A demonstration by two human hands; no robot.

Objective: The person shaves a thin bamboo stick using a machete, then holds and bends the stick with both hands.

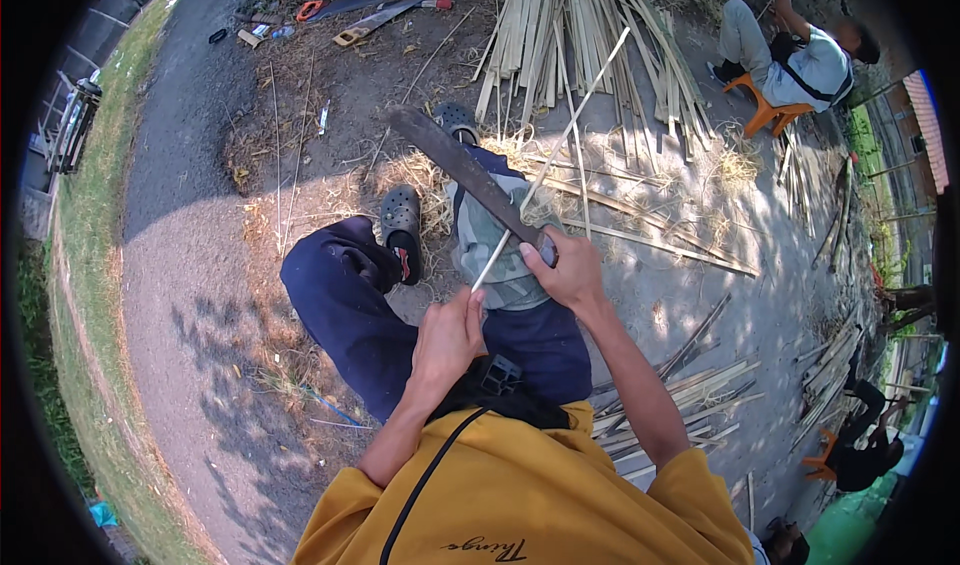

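Crossing near the handle of a machete [455, 160], 1 thin pale strip [560, 145] is held slantwise over a grey-green cloth [522, 291] draped on the right leg. The strip's near end is pinched between the thumb and curled fingers of the left hand [447, 340]; its far end is left free, seen against a fanned pile of strips [560, 35]. The machete's handle is gripped by the right hand [570, 273], fingers wrapped round it, thumb laid forward close to the strip. Which edge of the blade is sharpened cannot be told. The blade's tip is pointed forward and left, past the right of 2 grey clogs [400, 210].

Open room is given on the left, where the bent knee is bordered by dry litter, then by an asphalt road [185, 165] edged with grass [90, 265]. Ahead and to the right, space is narrowed by the fanned pile and a lower heap of strips [690, 405]. 2 saws [395, 12] are laid beyond the blade tip. Farther right, a person [805, 65] is seated on an orange stool [770, 115], well apart.
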